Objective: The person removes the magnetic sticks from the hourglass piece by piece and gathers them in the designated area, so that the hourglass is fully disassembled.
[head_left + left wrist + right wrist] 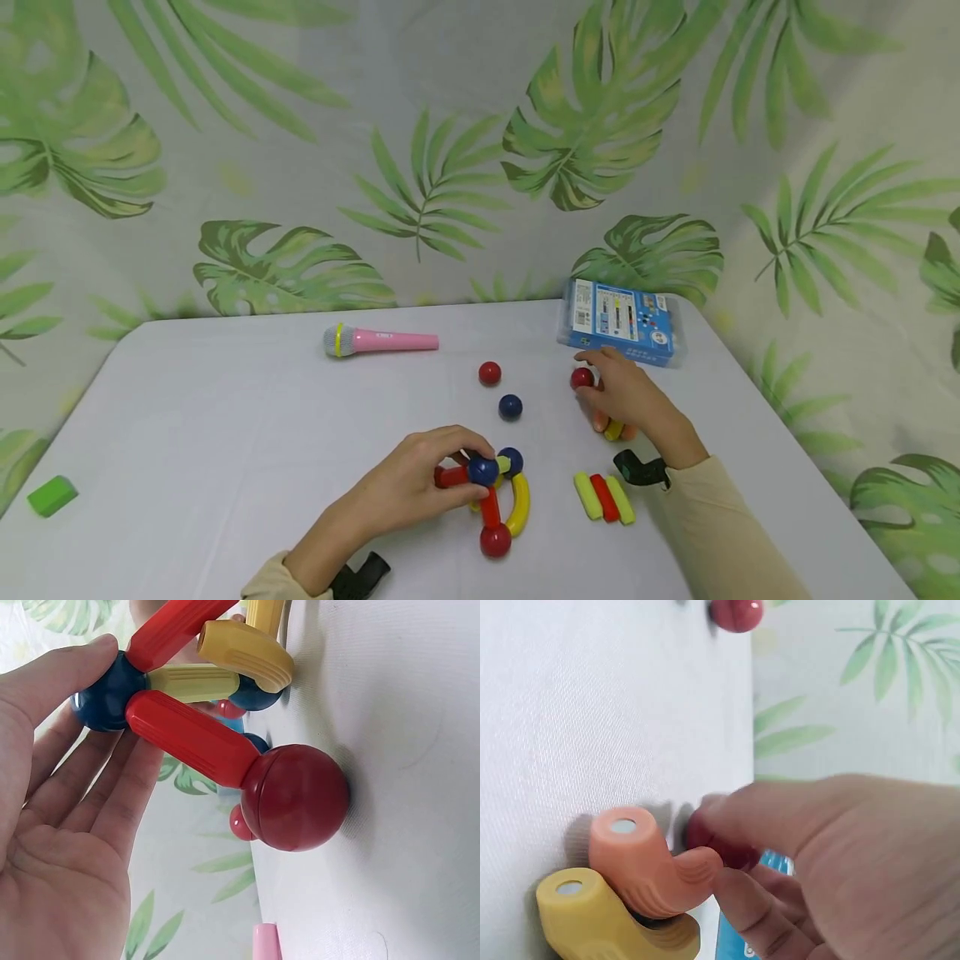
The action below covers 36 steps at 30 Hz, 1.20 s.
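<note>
My left hand [420, 475] pinches the dark blue ball [105, 694] at the top of a structure of magnetic rods and balls. Red rods [191, 739] and a pale yellow-green rod [193, 682] join that ball. Below, a dark red ball [495, 540] and another blue ball [512, 461] touch the table, with a curved yellow rod [520, 504] between them. My right hand [626, 392] holds a red ball [582, 378] between thumb and fingers, close beside curved orange [641, 862] and yellow [607, 922] rods on the table.
A loose red ball [490, 373] and blue ball [511, 407] lie mid-table. Straight rods [604, 498] lie in a row at the right. Behind stand a blue box [622, 321] and a pink microphone [390, 341]. A green block [52, 496] sits far left.
</note>
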Tool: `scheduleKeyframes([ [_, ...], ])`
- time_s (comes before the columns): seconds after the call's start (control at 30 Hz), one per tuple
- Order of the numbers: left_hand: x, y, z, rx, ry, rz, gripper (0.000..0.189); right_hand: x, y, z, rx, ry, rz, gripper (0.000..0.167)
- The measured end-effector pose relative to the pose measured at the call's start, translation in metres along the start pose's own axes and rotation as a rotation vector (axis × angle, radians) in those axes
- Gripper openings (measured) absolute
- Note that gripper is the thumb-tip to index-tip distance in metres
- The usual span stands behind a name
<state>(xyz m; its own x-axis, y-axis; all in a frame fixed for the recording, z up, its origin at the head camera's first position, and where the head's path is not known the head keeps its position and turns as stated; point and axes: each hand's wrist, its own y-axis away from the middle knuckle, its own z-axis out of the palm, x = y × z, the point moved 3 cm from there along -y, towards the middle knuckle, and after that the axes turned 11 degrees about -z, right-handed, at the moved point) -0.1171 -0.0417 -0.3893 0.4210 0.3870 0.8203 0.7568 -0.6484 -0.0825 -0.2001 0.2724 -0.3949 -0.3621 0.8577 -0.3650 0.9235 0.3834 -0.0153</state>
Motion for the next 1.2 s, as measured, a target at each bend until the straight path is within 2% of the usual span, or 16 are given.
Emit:
scheduleKeyframes([
  [0.23,0.001,0.000,-0.001,-0.008,0.003,-0.027,0.037,0.003,-0.004,-0.001,-0.042,-0.008,0.026,0.037],
  [0.57,0.002,0.000,-0.002,-0.014,-0.008,0.009,0.037,0.000,-0.003,0.003,0.022,0.045,-0.001,0.040],
  [0.9,0.001,0.001,-0.002,-0.012,-0.012,0.002,0.036,-0.024,-0.010,0.011,-0.019,-0.115,-0.075,0.038],
  [1.07,0.001,0.001,-0.002,-0.015,-0.008,-0.024,0.037,-0.035,-0.012,0.014,0.008,-0.157,-0.132,0.037],
  [1.2,0.002,0.001,-0.002,-0.019,-0.010,-0.045,0.038,-0.039,-0.011,0.015,-0.006,-0.170,-0.130,0.032],
])
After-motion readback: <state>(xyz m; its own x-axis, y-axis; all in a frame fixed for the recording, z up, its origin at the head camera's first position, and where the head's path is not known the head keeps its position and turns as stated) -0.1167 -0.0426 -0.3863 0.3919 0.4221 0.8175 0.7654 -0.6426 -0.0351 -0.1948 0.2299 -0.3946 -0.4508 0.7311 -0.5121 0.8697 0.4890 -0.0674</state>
